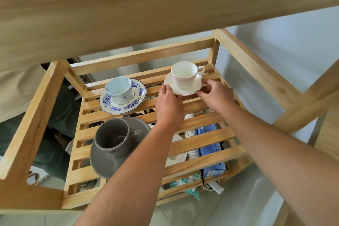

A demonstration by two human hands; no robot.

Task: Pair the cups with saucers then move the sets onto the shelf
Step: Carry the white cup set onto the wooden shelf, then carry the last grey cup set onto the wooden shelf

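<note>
Facing right: white cup (184,73) handle

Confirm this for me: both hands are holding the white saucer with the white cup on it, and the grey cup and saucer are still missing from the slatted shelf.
Wrong on one point: the grey cup and its grey saucer are already on the slatted shelf, at its near left. The rest holds: left hand and right hand hold the white saucer with the white cup on it. The head view shows this.
</note>
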